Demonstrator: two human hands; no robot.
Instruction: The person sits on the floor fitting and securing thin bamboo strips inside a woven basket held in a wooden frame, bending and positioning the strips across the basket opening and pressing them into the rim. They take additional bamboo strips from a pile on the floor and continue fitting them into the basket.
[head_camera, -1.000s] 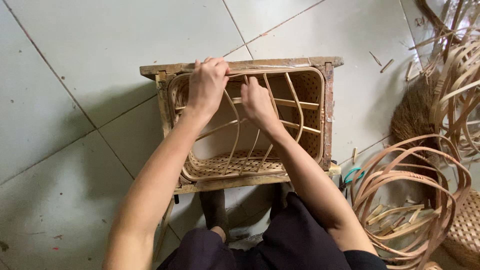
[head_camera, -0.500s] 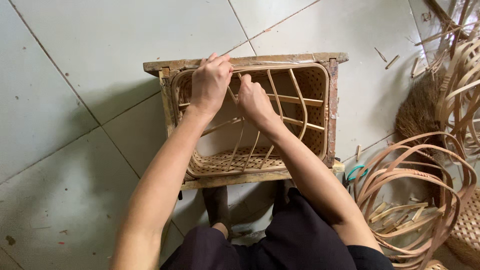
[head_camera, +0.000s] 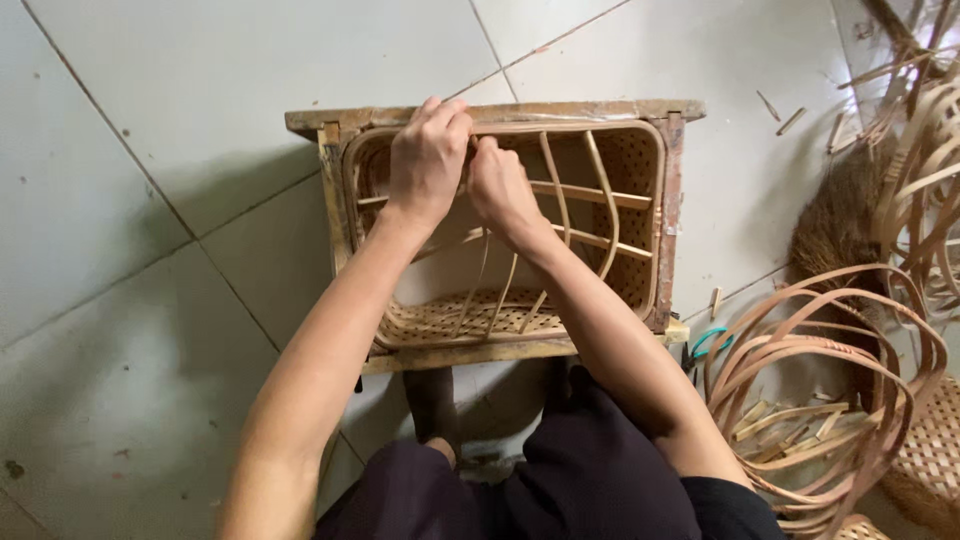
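A rectangular woven cane basket (head_camera: 640, 200) sits inside a wooden frame (head_camera: 520, 112) on the tiled floor in front of me. Curved cane ribs (head_camera: 600, 190) span its open inside. My left hand (head_camera: 428, 160) grips the basket's far rim, fingers curled over the edge. My right hand (head_camera: 500, 188) is pressed right beside it on the same rim, pinching a cane strip there. Both hands touch each other at the rim's far left part. The fingertips are hidden behind the knuckles.
A bundle of looped cane strips (head_camera: 820, 380) lies at the right, with more bent cane (head_camera: 920, 170) above it. A woven piece (head_camera: 930, 460) is at the lower right. Small cane offcuts (head_camera: 790, 118) lie on the pale floor tiles (head_camera: 150, 200). My knees are at the bottom.
Both hands have slid a little along the far rim and closed together; the right hand moved up from the ribs to the rim beside the left.
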